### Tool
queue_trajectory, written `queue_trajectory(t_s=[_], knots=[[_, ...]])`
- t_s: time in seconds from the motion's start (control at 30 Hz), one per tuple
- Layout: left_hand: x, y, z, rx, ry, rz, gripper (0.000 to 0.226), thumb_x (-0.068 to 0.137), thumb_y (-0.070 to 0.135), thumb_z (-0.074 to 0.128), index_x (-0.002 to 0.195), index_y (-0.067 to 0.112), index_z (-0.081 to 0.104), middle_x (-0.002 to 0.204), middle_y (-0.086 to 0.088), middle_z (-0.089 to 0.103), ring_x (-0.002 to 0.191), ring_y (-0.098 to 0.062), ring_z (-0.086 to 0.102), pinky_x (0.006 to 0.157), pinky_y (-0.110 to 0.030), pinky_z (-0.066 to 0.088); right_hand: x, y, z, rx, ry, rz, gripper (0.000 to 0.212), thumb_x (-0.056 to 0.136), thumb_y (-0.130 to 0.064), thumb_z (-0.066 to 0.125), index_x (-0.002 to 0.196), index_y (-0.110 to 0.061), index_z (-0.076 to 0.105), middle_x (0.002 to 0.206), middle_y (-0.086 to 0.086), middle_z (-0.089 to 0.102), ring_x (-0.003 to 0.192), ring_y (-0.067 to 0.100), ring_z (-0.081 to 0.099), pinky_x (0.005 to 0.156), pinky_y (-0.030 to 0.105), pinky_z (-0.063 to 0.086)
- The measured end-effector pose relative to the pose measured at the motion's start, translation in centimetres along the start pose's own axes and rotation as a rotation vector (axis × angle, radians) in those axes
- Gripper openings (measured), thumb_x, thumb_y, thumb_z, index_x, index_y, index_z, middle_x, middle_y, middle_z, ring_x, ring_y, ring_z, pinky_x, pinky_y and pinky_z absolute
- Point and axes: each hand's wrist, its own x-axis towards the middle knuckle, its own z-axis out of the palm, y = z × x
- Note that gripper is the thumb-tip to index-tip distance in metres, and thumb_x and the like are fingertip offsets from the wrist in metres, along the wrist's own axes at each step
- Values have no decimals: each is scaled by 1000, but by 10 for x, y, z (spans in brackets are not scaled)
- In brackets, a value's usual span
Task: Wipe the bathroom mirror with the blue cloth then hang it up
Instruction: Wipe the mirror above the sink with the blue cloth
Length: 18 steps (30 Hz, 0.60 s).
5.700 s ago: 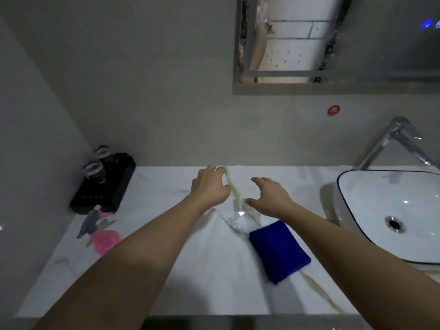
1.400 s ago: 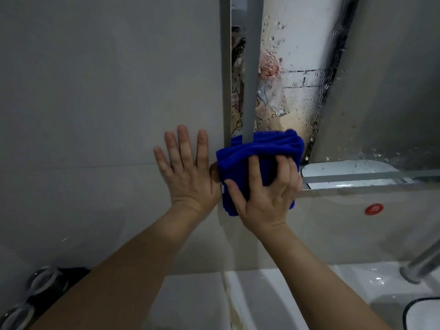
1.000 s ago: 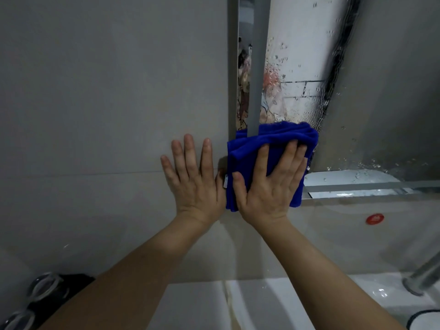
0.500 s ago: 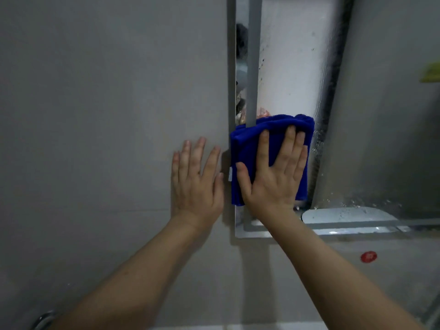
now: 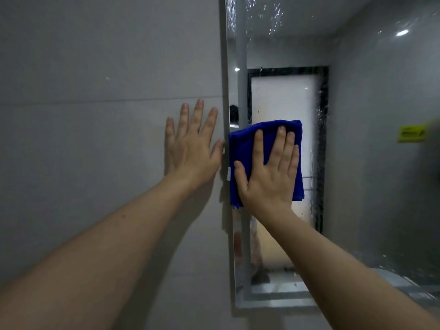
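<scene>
A: Which step was in hand at that moment?

B: The wiping, by my reading. The right hand (image 5: 267, 172) lay flat, fingers straight and close together, pressing the folded blue cloth (image 5: 245, 148) against the mirror (image 5: 357, 163), just inside its left edge and about halfway up the glass in view.

A: And the other hand?

B: The left hand (image 5: 190, 148) was spread, palm flat on the grey wall tile (image 5: 95, 139) just beside the mirror's frame (image 5: 225, 67). It held nothing; I judged it a brace.

A: How far along was the job?

B: Early, I would say. Water drops and streaks showed on the glass above the cloth (image 5: 262, 15) and down the dark strip to its right (image 5: 321, 115), and more lay along the bottom right. Only a narrow band near the left edge looked dealt with, and I could not be sure of that.

A: What did the next move call for?

B: Even pressure with the flat palm, carrying the cloth on up or across to the wet patches without letting the fold slip out from under the fingers. Hanging it up was not yet due, and no hook or rail was in view.

A: Any containers?

B: None showed in the head view, so there was nothing to report of contents.
</scene>
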Motion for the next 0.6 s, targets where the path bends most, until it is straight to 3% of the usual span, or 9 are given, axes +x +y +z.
queue_trajectory(t_s=[0.3,0.6], knots=[[38,9,-27,-3,-6,12,67,103,49,32,161,33,3,170,0,-6,156,-25,-9,124,-56,0,73,-11,-13,16,17,24,77,103,-59,24,165,-18,3,169,24,-4,157,39,-6,127,50,-4],[90,0,-51,8,58,-40,67,102,51,29,161,34,2,170,2,-6,156,-24,-8,125,-55,1,141,-16,-27,0,42,-23,78,100,-60,19,165,-19,5,170,23,-5,157,39,-5,128,51,-2]])
